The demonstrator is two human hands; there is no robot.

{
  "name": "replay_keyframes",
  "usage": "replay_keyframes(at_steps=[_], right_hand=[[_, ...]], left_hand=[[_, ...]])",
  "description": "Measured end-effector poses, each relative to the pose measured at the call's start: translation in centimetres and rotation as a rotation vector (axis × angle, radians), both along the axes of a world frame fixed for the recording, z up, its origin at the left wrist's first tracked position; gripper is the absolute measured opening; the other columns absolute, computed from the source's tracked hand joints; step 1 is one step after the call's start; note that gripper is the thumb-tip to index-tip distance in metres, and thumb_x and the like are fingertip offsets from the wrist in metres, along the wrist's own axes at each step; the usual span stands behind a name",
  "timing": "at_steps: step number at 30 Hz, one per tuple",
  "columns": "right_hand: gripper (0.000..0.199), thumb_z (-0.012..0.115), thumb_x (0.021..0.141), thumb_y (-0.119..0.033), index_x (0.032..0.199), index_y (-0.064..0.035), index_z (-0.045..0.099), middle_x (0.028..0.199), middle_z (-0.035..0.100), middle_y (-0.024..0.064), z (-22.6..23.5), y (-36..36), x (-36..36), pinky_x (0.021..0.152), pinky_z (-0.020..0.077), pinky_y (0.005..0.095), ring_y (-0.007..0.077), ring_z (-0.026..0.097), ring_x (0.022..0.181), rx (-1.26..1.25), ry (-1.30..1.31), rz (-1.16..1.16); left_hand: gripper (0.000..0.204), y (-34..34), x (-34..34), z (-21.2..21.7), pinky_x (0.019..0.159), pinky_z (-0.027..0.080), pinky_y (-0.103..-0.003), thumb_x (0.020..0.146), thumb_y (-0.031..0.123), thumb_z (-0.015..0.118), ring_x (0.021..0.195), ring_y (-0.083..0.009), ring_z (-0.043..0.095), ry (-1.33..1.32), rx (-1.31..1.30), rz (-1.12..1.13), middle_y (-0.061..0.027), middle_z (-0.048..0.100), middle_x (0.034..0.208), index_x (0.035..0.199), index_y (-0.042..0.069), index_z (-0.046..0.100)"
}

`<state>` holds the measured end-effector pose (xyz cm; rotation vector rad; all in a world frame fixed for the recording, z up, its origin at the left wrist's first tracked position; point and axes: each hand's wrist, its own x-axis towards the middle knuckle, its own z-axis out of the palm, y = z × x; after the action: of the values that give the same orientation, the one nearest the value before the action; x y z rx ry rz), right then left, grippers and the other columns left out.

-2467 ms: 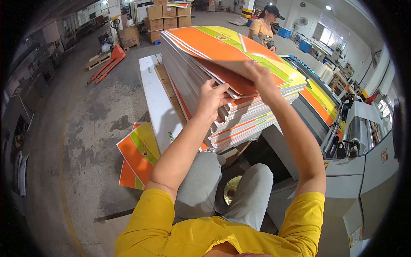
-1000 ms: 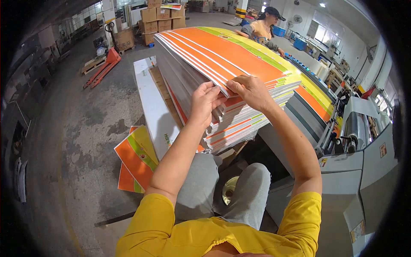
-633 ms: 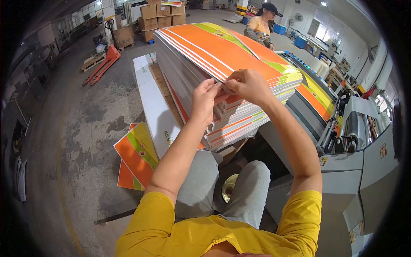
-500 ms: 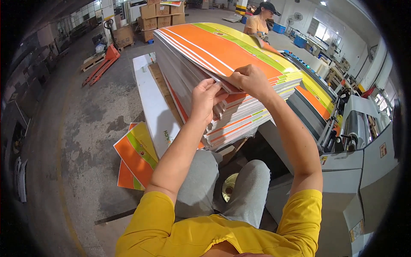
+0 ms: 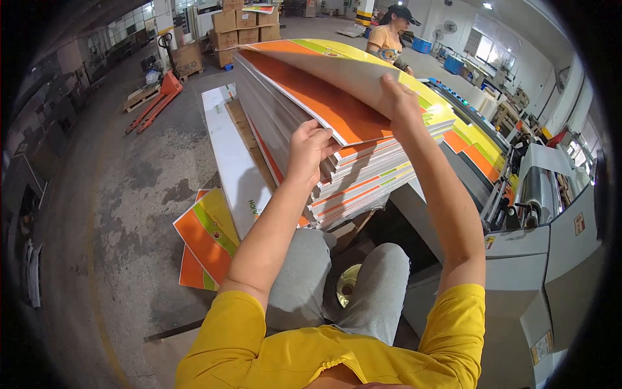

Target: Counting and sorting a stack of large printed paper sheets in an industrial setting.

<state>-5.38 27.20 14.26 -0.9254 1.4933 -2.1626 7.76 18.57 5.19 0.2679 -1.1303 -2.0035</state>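
A tall stack of printed sheets (image 5: 275,117) in orange, green and yellow stands in front of me. My right hand (image 5: 400,107) is closed on the near edge of the top printed sheet (image 5: 343,74). That sheet is bent up and back, so its pale underside shows above the orange face below. At the stack's near left corner my left hand (image 5: 310,150) pinches the corner of the sheets underneath, thumb above. How many sheets lie between its fingers is hidden.
On the right is a grey machine (image 5: 512,272) with rollers (image 5: 539,191) and more printed sheets on its bed. A white board (image 5: 236,165) lies left of the stack, with loose printed sheets (image 5: 207,236) nearby. Farther back are a red pallet jack (image 5: 159,100), cartons (image 5: 246,32) and a co-worker (image 5: 387,40).
My right hand has risen and moved slightly right, peeling the top sheet's near edge up and away from the stack. My left hand has stayed at the corner.
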Motion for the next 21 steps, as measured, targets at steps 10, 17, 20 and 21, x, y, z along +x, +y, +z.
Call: replay_keyframes(at_steps=[10,17,20,21], right_hand=[[0.02,0.054,0.085,-0.018,0.095,-0.0025,0.062,0.075,0.061,0.0196,-3.7,1.4,-0.2,0.062,0.0461,0.0387,0.0341,0.061,0.07,0.345,1.123,-0.035],[0.028,0.058,0.079,-0.031,0.087,-0.006,0.068,0.074,0.064,0.0147,-2.3,1.9,1.1,0.064,0.0476,0.038,0.0304,0.062,0.068,0.601,1.068,-0.041],[0.035,0.058,0.076,-0.038,0.081,-0.0057,0.068,0.07,0.063,0.0149,-1.8,1.7,2.0,0.063,0.0482,0.0372,0.0304,0.062,0.067,0.563,1.082,-0.055],[0.034,0.058,0.075,-0.038,0.08,-0.0055,0.068,0.069,0.063,0.0156,-1.3,1.8,2.9,0.063,0.0485,0.0373,0.0306,0.062,0.066,0.578,1.156,-0.079]], left_hand=[[0.018,0.4,0.0,0.1,0.069,0.054,-0.03,0.085,0.005,0.051,0.079,-0.0141,0.059,-0.004,-0.008,-0.037,-0.0063,0.057,0.09,0.102,-0.001,0.049],[0.02,1.0,0.2,0.4,0.071,0.053,-0.028,0.088,0.009,0.05,0.083,-0.014,0.059,0.038,-0.021,-0.047,-0.008,0.058,0.096,0.106,-0.001,0.05],[0.021,1.2,0.2,0.5,0.072,0.053,-0.027,0.089,0.009,0.049,0.084,-0.0141,0.06,0.034,-0.028,-0.034,-0.009,0.059,0.097,0.106,-0.001,0.051],[0.02,1.1,0.3,0.4,0.072,0.053,-0.026,0.089,0.009,0.049,0.083,-0.0139,0.06,0.014,-0.042,-0.015,-0.0085,0.059,0.096,0.106,-0.001,0.052]])
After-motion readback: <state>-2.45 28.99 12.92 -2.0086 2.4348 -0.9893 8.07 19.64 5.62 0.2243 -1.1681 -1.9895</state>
